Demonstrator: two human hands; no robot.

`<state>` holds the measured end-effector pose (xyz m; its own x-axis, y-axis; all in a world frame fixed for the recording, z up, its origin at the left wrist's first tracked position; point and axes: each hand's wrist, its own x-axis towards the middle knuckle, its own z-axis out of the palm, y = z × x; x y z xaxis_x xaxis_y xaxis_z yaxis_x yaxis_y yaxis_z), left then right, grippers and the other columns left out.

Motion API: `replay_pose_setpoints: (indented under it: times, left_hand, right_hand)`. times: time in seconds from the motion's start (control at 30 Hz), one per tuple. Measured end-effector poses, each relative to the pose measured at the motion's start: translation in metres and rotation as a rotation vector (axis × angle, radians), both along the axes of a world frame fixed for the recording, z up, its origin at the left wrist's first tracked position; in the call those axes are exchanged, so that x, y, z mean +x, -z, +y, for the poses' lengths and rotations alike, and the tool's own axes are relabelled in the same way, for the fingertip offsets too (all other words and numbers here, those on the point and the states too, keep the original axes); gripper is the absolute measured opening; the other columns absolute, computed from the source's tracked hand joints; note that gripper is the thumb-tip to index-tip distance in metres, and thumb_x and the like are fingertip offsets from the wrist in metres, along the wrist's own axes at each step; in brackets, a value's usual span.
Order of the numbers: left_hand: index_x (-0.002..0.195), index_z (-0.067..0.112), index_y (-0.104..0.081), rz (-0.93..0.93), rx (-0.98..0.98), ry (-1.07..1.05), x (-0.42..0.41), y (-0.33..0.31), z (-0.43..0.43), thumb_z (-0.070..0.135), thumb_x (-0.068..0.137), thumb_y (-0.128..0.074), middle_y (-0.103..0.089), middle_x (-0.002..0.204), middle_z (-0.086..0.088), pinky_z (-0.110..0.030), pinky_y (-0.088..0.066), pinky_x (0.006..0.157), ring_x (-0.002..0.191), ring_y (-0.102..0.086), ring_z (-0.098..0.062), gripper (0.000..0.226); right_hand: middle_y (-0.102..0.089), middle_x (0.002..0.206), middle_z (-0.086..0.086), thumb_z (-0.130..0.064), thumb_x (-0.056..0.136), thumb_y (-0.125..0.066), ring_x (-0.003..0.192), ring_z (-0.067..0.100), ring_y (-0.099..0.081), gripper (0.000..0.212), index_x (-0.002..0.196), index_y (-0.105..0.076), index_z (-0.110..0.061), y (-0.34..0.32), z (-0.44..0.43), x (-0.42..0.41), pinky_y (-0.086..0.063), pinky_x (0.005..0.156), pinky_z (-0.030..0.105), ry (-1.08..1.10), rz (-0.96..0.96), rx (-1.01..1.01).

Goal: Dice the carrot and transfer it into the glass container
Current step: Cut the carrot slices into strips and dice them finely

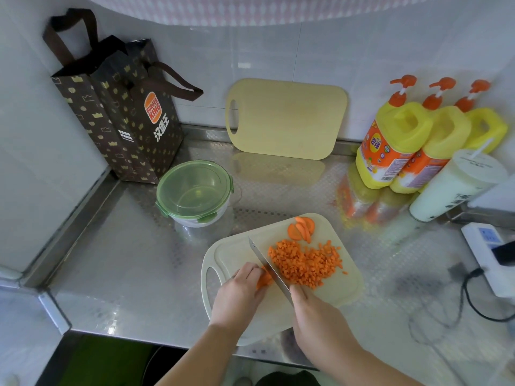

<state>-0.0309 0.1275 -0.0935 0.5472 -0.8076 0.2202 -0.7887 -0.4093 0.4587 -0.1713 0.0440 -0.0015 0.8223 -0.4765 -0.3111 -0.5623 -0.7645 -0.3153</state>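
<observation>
Left hand [239,291] pins orange carrot strips [263,280], fingers curled clear of the edge — right hand [315,313] grips broad steel knife [269,267] for dicing.

Left hand [239,291] curls its fingers [250,270] over a carrot piece [263,280], right hand [315,313] grips the knife [263,259], bare forearms converging

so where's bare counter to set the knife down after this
Widest bare counter is left of the white board, in front of the container and bag. A smaller strip lies between the container, the yellow board and the bottles. The right is crowded: bottles, cup, power strip and cable.
</observation>
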Motion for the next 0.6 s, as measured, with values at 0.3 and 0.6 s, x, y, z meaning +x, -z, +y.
replay_pose_setpoints:
  times: [0.3, 0.6]
  left_hand:
    - [0.084, 0.022, -0.068, 0.085, 0.028, -0.052, -0.003, 0.008, 0.000, 0.025, 0.076, -0.077, -0.061, 0.089, 0.016, -0.019, -0.045, 0.043, 0.065, -0.061, -0.004, 0.013]
    - [0.094, 0.022, -0.070, 0.132, 0.045, -0.084, -0.002, 0.012, -0.001, 0.033, 0.087, -0.065, -0.062, 0.094, 0.012, -0.031, -0.054, 0.057, 0.078, -0.064, -0.009, 0.014]
  right_hand:
    - [-0.050, 0.118, 0.004, -0.008, 0.092, -0.040, 0.093, 0.022, -0.061, 0.037, 0.128, -0.034, -0.011, 0.004, 0.003, 0.005, -0.022, 0.047, 0.021, -0.054, 0.116, -0.027]
    - [-0.054, 0.119, 0.003, -0.008, 0.092, -0.043, 0.094, 0.019, -0.062, 0.039, 0.130, -0.033, -0.011, 0.017, 0.000, 0.015, -0.025, 0.049, 0.017, -0.028, 0.116, 0.018]
